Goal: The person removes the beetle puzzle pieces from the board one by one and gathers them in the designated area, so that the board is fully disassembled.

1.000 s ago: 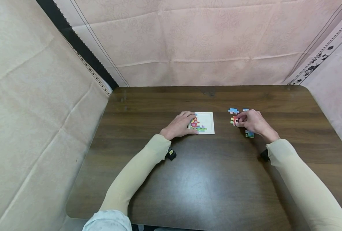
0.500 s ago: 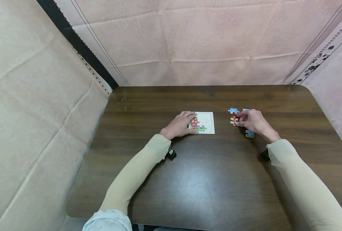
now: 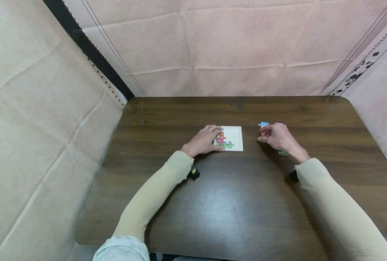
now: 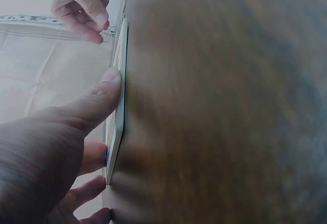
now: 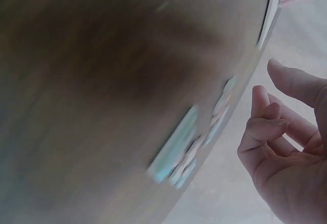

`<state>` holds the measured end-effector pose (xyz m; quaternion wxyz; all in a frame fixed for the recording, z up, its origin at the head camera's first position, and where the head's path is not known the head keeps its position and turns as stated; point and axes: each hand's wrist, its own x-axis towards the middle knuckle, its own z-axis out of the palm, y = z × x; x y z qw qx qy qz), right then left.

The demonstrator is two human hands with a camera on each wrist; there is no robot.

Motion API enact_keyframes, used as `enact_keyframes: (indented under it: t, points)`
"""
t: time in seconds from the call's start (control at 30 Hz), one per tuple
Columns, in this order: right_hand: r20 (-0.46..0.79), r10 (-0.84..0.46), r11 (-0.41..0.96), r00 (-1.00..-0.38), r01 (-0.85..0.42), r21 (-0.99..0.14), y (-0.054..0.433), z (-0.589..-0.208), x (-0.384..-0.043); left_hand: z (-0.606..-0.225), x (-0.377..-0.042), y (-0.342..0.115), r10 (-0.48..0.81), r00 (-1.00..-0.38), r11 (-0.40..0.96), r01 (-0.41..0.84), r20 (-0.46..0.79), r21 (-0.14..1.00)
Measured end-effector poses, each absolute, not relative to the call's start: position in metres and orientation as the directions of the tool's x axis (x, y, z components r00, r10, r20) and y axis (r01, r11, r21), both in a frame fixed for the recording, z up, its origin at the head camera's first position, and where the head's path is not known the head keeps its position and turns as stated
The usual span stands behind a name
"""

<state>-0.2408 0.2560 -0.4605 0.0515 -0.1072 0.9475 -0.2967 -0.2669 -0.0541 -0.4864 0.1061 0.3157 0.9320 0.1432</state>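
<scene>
While both forearms are reaching in from the near side, a rolled pale blue sleeve (image 3: 121,249) is showing at the left elbow; long cream sleeves (image 3: 155,194) are covering the arms down to the wrists, and a small black wrist device (image 3: 194,173) is sitting below the left cuff, with its twin (image 3: 293,176) at the right. Under them a dark brown wood-grain table (image 3: 213,214) is stretching away, a pale patch of light shining on its near half.

Further in, the left hand (image 3: 202,142) is lying with fingers spread over the left side of a white jigsaw board (image 3: 236,136); its thumb is touching the near edge while the other fingers are reaching over the left end; the board is lying flat at about mid-table, colours filling its left and near parts, among them a red, spotted shape (image 3: 220,137).

Well to the right, a green-edged jigsaw piece (image 3: 283,153) is showing from under the right hand (image 3: 282,139); that hand is hovering with fingers loosely bent, a gap showing between them and the thumb; just beyond its fingers a light blue jigsaw piece (image 3: 263,124) is lying flat.

Behind the table a pinkish, creased cloth (image 3: 245,47) is hanging, with a black strip (image 3: 92,54) running down at the left and a floral border (image 3: 369,58) at the right.
</scene>
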Motion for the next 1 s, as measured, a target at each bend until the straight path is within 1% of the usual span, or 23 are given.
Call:
enact_keyframes:
  t: [0.3,0.43,0.77,1.0]
  points:
    - [-0.030,-0.293,0.784,-0.956,-0.222,-0.579,0.221,-0.460,-0.244,-0.485,-0.268,-0.054,0.624,-0.774,0.757,0.563,-0.109,0.332]
    - [-0.048,-0.318,0.765,-0.947,-0.227,-0.603,0.204,-0.463,-0.243,-0.485,-0.268,-0.054,0.620,-0.776,0.762,0.558,-0.118,0.329]
    - [-0.074,-0.424,0.746,-0.903,-0.301,-0.595,0.171,-0.467,-0.241,-0.488,-0.269,-0.055,0.624,-0.774,0.755,0.562,-0.105,0.338]
    - [-0.139,-0.423,0.774,-0.896,-0.277,-0.570,0.163,-0.468,-0.242,-0.488,-0.269,-0.056,0.630,-0.771,0.749,0.568,-0.098,0.342]
